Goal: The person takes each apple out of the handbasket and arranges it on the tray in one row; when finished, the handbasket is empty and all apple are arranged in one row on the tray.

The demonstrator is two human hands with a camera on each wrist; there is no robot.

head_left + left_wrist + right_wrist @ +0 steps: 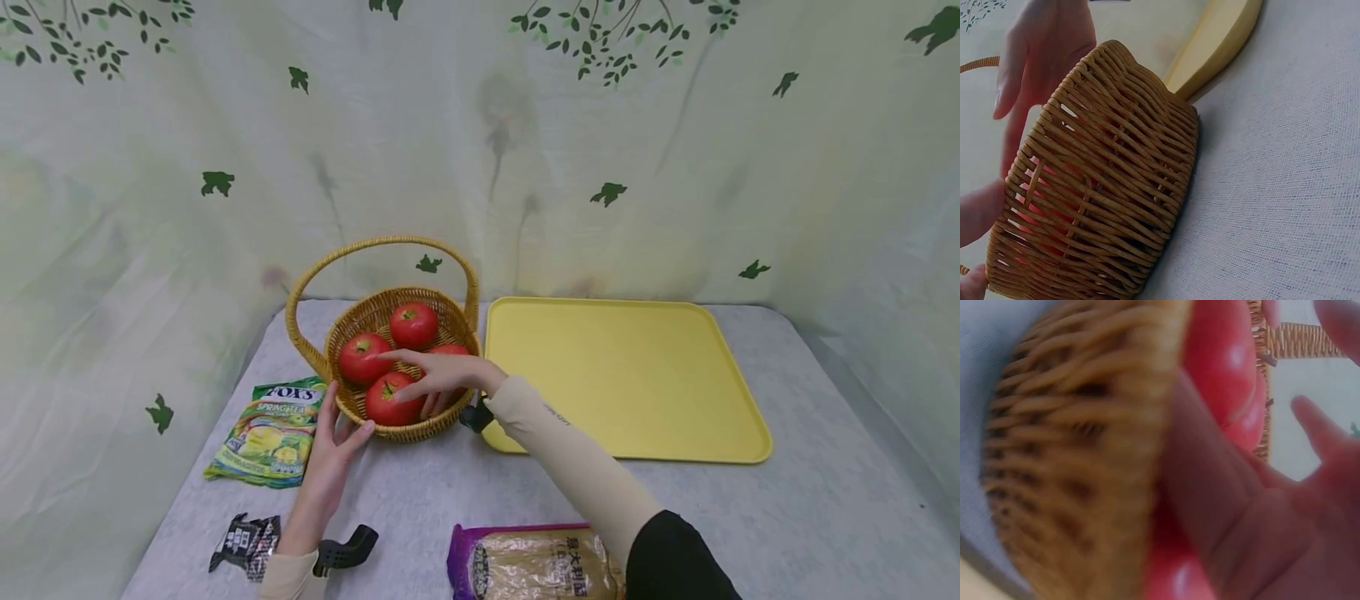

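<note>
A wicker basket (420,432) with a tall arched handle holds several red apples (414,325). My left hand (330,454) holds its near-left rim, thumb along the front and fingers up the left side. In the left wrist view that thumb (982,212) rests right at the woven rim. My right hand (442,375) reaches in over the right rim with its fingers spread above and among the apples. Up close in the right wrist view, one finger (1204,469) dips down inside the rim beside an apple (1219,356), while others stay extended over the fruit.
Right of the basket lies a yellow tray (615,375). A green and yellow candy bag (270,433) lies to its left, with a small black packet (247,543) nearer me. A purple-edged food package (536,562) sits at the front, partly under my right arm.
</note>
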